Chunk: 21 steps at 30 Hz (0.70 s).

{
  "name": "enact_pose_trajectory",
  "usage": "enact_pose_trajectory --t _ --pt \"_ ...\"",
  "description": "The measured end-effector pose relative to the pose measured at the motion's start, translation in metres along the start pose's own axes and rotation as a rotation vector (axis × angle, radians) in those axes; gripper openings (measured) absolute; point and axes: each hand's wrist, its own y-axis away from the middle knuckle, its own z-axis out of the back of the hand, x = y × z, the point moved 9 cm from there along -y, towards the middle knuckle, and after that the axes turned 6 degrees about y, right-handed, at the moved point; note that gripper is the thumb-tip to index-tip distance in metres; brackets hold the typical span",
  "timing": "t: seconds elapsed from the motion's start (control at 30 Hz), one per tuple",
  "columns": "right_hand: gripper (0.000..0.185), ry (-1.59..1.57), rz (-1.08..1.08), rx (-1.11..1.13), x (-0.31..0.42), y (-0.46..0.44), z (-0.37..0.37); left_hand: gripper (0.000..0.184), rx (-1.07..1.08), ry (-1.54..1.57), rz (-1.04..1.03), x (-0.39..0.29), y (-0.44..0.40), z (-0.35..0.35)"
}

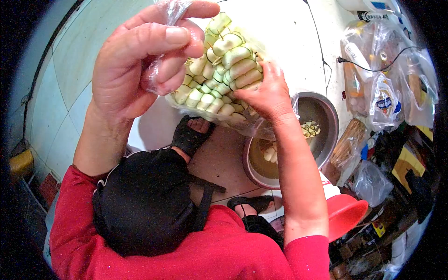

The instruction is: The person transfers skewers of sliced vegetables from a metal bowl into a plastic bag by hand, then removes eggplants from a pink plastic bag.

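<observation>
My left hand [140,58] is raised at the upper left, its fingers closed on a bunched edge of clear plastic [173,10]. Beside it, a clear plastic bag [233,122] is filled with pale green, dark-skinned vegetable slices [240,63], which look like zucchini. They are lined up in rows, with thin stick ends showing at a few places. My right hand [267,91] grips the right side of the pile, thumb and fingers apart around the slices. Its palm side is hidden.
A metal basin [330,114] with liquid and more skewered slices [310,129] stands under my right forearm. Further right are a red stool-like item [347,215], bundled wooden sticks [349,140], plastic bags with bottles [385,100] and a black cable [392,63].
</observation>
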Motion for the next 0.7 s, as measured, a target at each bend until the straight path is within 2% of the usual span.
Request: enact_pose_trajectory --t 0.03,0.1,0.2,0.43,0.5,0.7 --pt "0.084 0.000 0.001 0.000 0.001 0.001 -0.005 0.049 0.003 -0.002 -0.003 0.000 0.000 0.000" --pt "0.070 -0.036 -0.011 -0.070 0.002 0.003 -0.007 0.049 0.006 -0.004 -0.007 0.000 0.001 0.000" --pt "0.063 -0.029 -0.008 -0.019 0.002 0.002 -0.007 0.049 -0.014 -0.003 -0.008 0.000 0.001 0.002" --pt "0.060 0.015 0.003 -0.031 0.008 0.001 0.005 0.047 0.014 0.018 -0.010 -0.001 0.001 0.002" --pt "0.057 0.073 0.124 -0.096 0.023 0.001 0.017 0.047 0.023 0.019 -0.012 -0.001 0.002 0.002" --pt "0.057 0.117 0.242 -0.074 0.047 -0.018 0.022 0.047 -0.040 0.009 -0.050 -0.008 0.003 0.010"
